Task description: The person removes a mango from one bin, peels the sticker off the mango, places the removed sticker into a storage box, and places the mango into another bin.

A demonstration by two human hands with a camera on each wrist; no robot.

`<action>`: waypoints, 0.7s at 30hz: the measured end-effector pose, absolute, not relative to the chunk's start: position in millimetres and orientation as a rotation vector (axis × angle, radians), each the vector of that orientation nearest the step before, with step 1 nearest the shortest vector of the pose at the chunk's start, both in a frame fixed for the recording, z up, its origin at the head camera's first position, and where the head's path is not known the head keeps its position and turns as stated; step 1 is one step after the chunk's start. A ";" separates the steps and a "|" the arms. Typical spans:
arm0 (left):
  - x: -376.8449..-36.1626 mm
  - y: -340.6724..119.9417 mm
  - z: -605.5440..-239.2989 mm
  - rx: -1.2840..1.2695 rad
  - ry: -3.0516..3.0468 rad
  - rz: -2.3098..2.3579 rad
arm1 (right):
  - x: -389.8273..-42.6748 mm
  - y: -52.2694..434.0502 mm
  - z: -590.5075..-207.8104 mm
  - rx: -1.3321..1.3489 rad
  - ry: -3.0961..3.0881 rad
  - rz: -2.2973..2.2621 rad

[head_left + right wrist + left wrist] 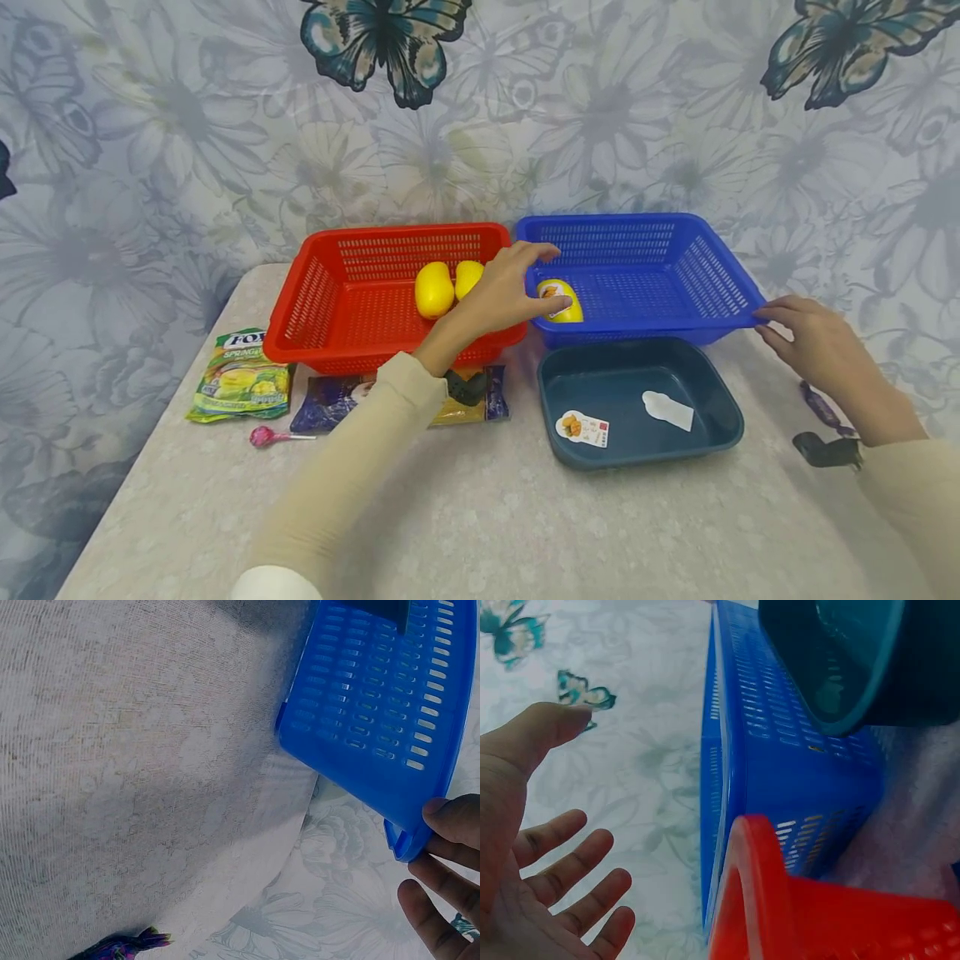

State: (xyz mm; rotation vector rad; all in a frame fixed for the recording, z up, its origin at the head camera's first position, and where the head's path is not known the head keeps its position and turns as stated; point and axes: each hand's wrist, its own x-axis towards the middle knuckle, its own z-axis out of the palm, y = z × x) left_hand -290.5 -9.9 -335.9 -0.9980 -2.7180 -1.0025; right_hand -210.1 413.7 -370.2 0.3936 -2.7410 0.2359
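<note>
My left hand [508, 287] hovers over the left end of the blue basket [637, 327], its fingers spread and holding nothing, as the left wrist view also shows. Beneath it in the basket lies a yellow oval thing [573, 312] with a picture label. At the basket's front right corner, my right hand [825, 346] pinches the rim, with the thumb on one side and fingers on the other in the right wrist view. Two yellow oval things [434, 290] sit in the red basket [330, 362]; my left hand partly covers one.
A dark teal tub [637, 450] with two paper labels stands before the blue basket. A green candy bag [243, 375], a pink lollipop [264, 436] and a dark blue and gold packet [322, 400] lie around the red basket. A purple wrapped candy [823, 408] lies near my right wrist.
</note>
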 end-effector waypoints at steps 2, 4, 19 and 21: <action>-298.8 0.1 -335.8 -1.025 -2.751 -0.999 | -210.4 414.0 -370.4 0.409 -2.726 0.236; -306.8 9.8 -336.0 -1.042 -2.792 -1.026 | -210.9 414.6 -371.2 0.426 -2.706 0.234; -347.6 51.7 -358.8 -1.052 -3.103 -0.249 | -211.3 416.2 -374.7 0.476 -2.635 0.252; -349.1 52.0 -361.9 -1.025 -3.110 -0.136 | -211.6 416.0 -374.4 0.465 -2.644 0.252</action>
